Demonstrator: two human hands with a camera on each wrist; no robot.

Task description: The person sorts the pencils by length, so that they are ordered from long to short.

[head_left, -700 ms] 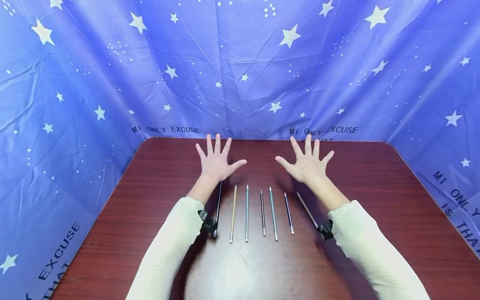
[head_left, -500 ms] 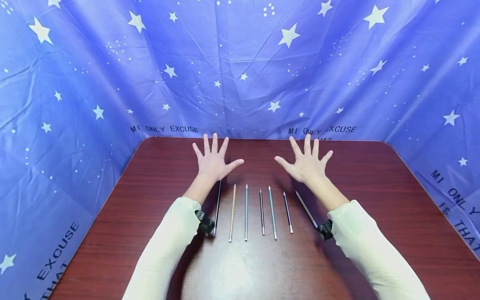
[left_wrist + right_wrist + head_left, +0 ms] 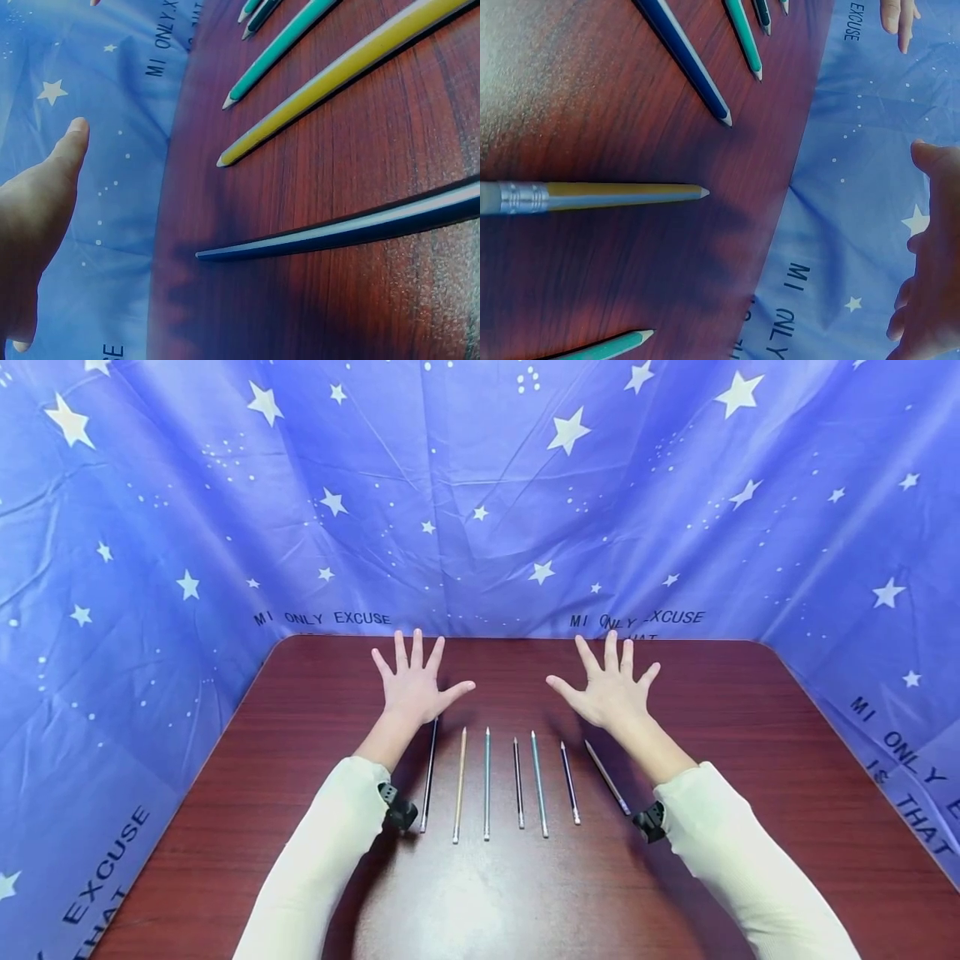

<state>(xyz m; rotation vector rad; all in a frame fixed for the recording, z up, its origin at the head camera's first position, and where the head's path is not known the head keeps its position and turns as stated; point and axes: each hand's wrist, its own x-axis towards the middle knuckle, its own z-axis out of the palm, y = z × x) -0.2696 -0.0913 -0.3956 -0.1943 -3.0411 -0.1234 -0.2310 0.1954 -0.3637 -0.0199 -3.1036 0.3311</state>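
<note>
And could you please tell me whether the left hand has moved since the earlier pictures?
Yes: in the head view, the left hand has shifted to the person's left, judged against the nearby yellow pencil.

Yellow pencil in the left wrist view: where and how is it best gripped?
Probably mid-shaft from above, with the left hand pinching across its long sides: the yellow pencil is slim and straight, lies flat on the table, and has a gap on either side for fingers.

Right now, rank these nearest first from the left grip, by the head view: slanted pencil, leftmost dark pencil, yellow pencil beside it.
1. Leftmost dark pencil, left of both others.
2. Yellow pencil, immediately right.
3. Slanted pencil, farther right.
</note>
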